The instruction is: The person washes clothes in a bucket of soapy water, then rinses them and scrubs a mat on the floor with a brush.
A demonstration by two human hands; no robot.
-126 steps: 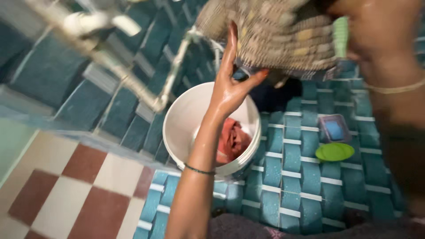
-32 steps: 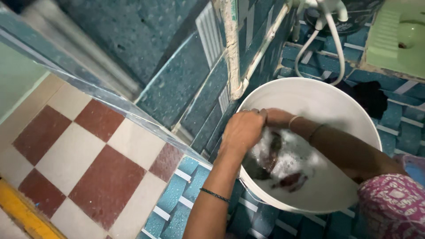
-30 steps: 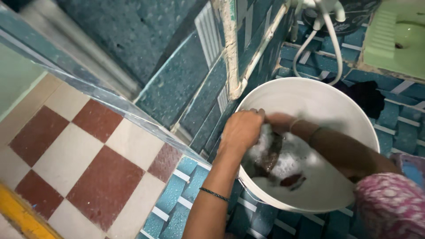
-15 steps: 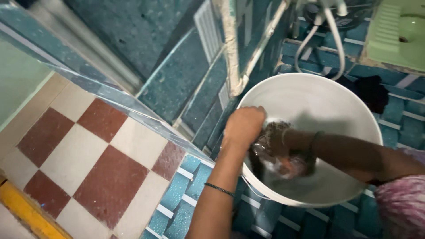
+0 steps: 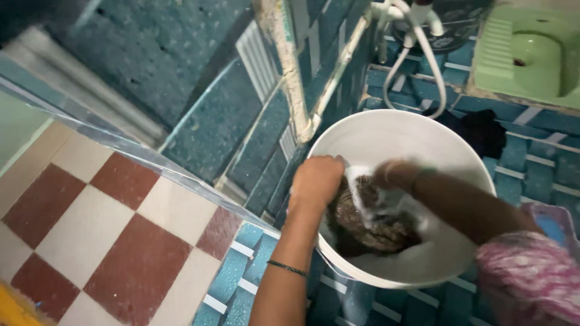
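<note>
Lifted higher now, soapy cloth (image 5: 368,224) in both hands' closed grip

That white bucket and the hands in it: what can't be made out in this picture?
Head view:
- Right hand: motion-blurred, grip unclear.
- Left hand: fingertips buried in the dark wet cloth.
- White bucket: bottom hidden by cloth and suds.
- Green fixture: cut off by the edge.
</note>
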